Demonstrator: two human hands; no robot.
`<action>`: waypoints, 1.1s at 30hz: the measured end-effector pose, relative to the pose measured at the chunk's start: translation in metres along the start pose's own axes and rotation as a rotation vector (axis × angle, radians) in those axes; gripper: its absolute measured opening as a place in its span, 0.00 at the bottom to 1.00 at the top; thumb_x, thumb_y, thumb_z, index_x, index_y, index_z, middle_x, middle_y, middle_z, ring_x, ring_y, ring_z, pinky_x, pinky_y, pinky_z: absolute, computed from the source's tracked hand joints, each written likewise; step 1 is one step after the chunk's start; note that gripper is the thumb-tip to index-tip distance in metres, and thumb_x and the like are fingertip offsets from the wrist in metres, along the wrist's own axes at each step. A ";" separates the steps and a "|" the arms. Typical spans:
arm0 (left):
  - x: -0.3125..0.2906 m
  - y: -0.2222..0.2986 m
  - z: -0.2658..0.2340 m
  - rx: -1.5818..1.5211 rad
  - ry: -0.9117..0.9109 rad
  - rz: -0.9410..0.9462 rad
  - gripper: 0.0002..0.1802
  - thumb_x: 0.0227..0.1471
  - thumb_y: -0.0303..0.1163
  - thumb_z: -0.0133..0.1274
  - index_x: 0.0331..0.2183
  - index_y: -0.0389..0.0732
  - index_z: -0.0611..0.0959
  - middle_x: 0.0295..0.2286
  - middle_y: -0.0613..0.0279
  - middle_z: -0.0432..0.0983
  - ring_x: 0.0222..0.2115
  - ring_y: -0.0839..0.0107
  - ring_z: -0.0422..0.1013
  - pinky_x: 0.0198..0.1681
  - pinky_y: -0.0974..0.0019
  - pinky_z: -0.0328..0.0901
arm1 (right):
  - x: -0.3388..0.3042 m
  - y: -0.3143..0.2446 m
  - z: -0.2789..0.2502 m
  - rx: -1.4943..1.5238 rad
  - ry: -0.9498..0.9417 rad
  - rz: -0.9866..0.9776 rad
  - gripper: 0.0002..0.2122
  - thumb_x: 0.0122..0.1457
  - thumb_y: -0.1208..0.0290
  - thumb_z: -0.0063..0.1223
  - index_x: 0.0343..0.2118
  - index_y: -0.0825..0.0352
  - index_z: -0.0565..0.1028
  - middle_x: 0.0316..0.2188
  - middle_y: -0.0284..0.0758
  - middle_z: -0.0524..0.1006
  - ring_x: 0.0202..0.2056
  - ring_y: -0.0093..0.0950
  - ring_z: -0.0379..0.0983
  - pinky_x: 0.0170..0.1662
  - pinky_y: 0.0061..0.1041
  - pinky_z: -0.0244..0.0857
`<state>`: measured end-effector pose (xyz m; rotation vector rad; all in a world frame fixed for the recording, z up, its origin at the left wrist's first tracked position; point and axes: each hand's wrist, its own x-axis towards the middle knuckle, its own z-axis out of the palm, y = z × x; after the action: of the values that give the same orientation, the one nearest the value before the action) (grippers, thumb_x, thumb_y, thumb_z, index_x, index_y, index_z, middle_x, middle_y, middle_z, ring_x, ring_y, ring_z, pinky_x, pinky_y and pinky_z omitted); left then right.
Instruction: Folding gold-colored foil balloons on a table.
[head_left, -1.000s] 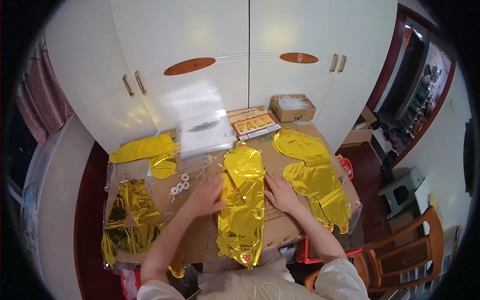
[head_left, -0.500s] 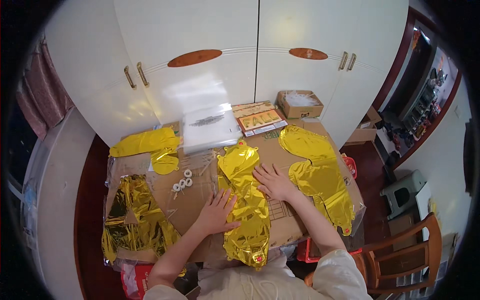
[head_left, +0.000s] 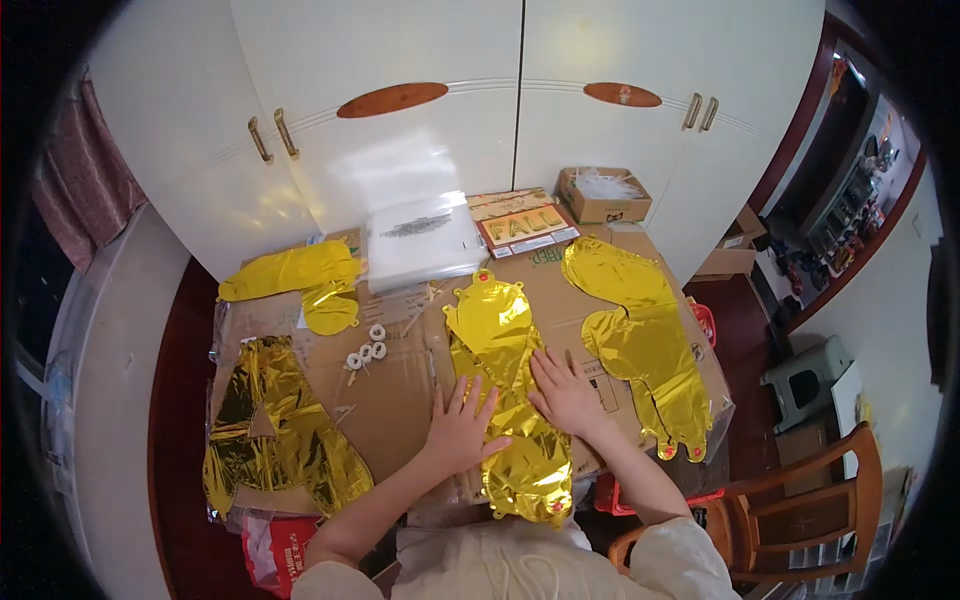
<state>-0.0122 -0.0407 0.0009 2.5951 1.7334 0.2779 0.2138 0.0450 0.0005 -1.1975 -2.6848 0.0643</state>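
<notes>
Left hand point(head_left: 462, 432): palm down, fingers spread, gripping nothing, laid across the left edge of the central foil piece point(head_left: 500, 320). Right hand point(head_left: 568, 398): likewise flat and unclenched, laid at the opposite edge. How firmly either presses is hard to judge from above.

Central foil piece: gold, long, creased, lying flat between the hands on the cardboard-covered bench point(head_left: 390, 410), its lower end at the front edge, near the wearer's body.

Right foil piece point(head_left: 660, 345): gold, curved, well apart from the central one. Upper-left foil piece point(head_left: 290, 275): gold, bent in outline. Lower-left foil piece point(head_left: 315, 420): gold, wrinkled, with a small triangular opening.

White rolls point(head_left: 379, 350): four, clustered left of the central piece. Clear plastic bags point(head_left: 425, 250): stacked at the back. Orange printed packet point(head_left: 525, 226): just beside them. Small carton point(head_left: 612, 211): back right, holding white strips point(head_left: 605, 187).
</notes>
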 end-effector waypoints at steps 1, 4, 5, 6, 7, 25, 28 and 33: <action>0.003 0.001 0.003 -0.006 0.015 0.020 0.46 0.48 0.67 0.44 0.59 0.44 0.64 0.59 0.44 0.53 0.61 0.47 0.48 0.57 0.28 0.42 | 0.002 0.003 0.002 0.002 0.009 0.012 0.28 0.63 0.55 0.40 0.60 0.72 0.58 0.62 0.45 0.57 0.64 0.39 0.49 0.66 0.44 0.37; 0.011 -0.004 -0.006 -0.009 -0.015 0.054 0.47 0.48 0.67 0.45 0.58 0.41 0.64 0.59 0.43 0.53 0.61 0.47 0.48 0.58 0.30 0.41 | 0.006 0.010 0.005 0.003 0.045 0.028 0.28 0.63 0.55 0.39 0.59 0.72 0.60 0.62 0.44 0.58 0.64 0.38 0.50 0.65 0.46 0.38; 0.014 -0.008 -0.010 -0.007 -0.037 0.057 0.47 0.48 0.66 0.45 0.58 0.40 0.64 0.59 0.43 0.53 0.61 0.47 0.48 0.59 0.31 0.41 | 0.007 0.009 0.003 0.004 0.057 0.016 0.28 0.63 0.55 0.39 0.59 0.72 0.60 0.62 0.44 0.58 0.63 0.38 0.51 0.65 0.46 0.38; 0.018 -0.014 -0.011 -0.040 -0.016 0.013 0.47 0.49 0.65 0.45 0.58 0.38 0.63 0.59 0.42 0.53 0.61 0.47 0.47 0.59 0.33 0.41 | 0.009 0.008 0.001 0.006 0.070 0.004 0.28 0.63 0.55 0.40 0.59 0.72 0.60 0.61 0.44 0.58 0.63 0.38 0.51 0.65 0.46 0.39; 0.023 -0.023 -0.009 -0.072 0.006 -0.031 0.48 0.50 0.64 0.46 0.59 0.36 0.61 0.59 0.42 0.52 0.62 0.46 0.46 0.60 0.36 0.41 | 0.012 0.006 -0.002 -0.012 0.078 -0.002 0.28 0.62 0.55 0.40 0.59 0.72 0.60 0.61 0.45 0.58 0.63 0.39 0.51 0.64 0.46 0.39; 0.050 -0.076 -0.005 0.003 -0.025 -0.096 0.50 0.49 0.65 0.46 0.59 0.34 0.59 0.60 0.49 0.52 0.63 0.56 0.45 0.62 0.38 0.39 | 0.018 -0.040 0.006 0.257 0.212 0.072 0.19 0.52 0.67 0.54 0.48 0.62 0.71 0.37 0.37 0.71 0.40 0.36 0.66 0.43 0.36 0.58; 0.051 -0.077 -0.008 0.025 -0.038 -0.091 0.50 0.48 0.65 0.46 0.59 0.34 0.60 0.60 0.50 0.53 0.63 0.58 0.46 0.62 0.38 0.39 | 0.016 -0.045 -0.005 0.215 0.127 0.010 0.18 0.51 0.70 0.53 0.48 0.58 0.73 0.42 0.36 0.72 0.45 0.35 0.66 0.47 0.36 0.58; 0.058 -0.080 -0.021 0.043 -0.071 -0.074 0.50 0.48 0.65 0.47 0.58 0.34 0.61 0.59 0.52 0.56 0.62 0.61 0.49 0.62 0.39 0.40 | 0.016 -0.044 0.000 0.189 0.153 -0.169 0.20 0.50 0.73 0.52 0.49 0.56 0.74 0.52 0.29 0.70 0.56 0.33 0.62 0.55 0.36 0.55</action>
<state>-0.0671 0.0417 0.0212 2.5295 1.8260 0.1464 0.1716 0.0274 0.0082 -0.8809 -2.5685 0.1881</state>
